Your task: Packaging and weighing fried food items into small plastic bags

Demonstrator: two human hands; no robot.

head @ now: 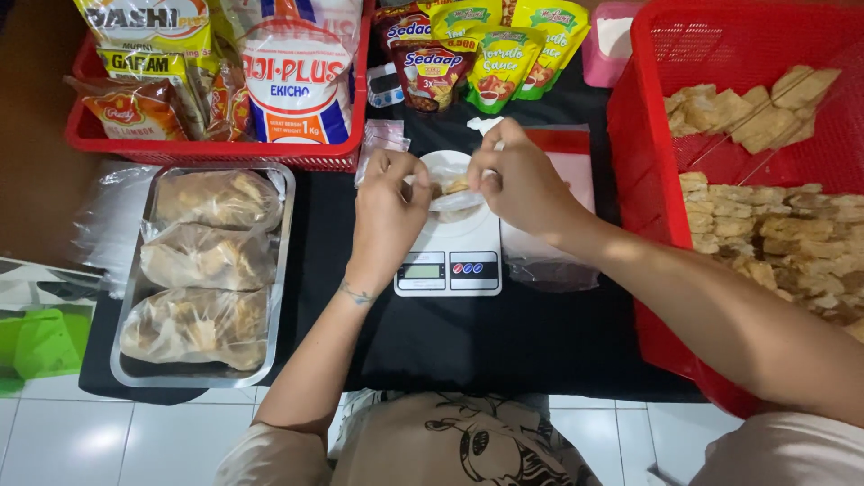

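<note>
Clear plastic bag (pixel 453 193): small, holding a few pale brown fried pieces; sits on top of the white digital kitchen scale (pixel 450 256) at the centre of the black table (pixel 504 342). Both hands work at its mouth.

Left hand (pixel 387 211): fingers curled and pinched shut on the bag's left edge; a thin band at the wrist.

Right hand (pixel 522 184): fingers closed on the bag's right edge, thumb and forefinger nipped together over the plastic.

Scale: flat white platform, small display and round buttons on its near edge.

Stack of empty clear bags (pixel 558 243): lies just right of the scale, partly under the right forearm.

Large red basket (pixel 648 135): right side of the scene, filled with loose golden-brown fried pieces (pixel 774 234), some in a far pile, more spread nearer.

Metal tray (pixel 283 270): left of the scale, carrying three filled, closed clear bags (pixel 207 256) in a row from far to near.

Smaller red basket (pixel 216 153): far left, stocked with packets of seasoning, including a large white and blue bag (pixel 297 81).

Sauce pouches (pixel 486 58): far centre, standing, green-yellow and dark red.

Pink container (pixel 607 40): far, between the pouches and the large red basket.

White tiled floor (pixel 135 441): near edge.
</note>
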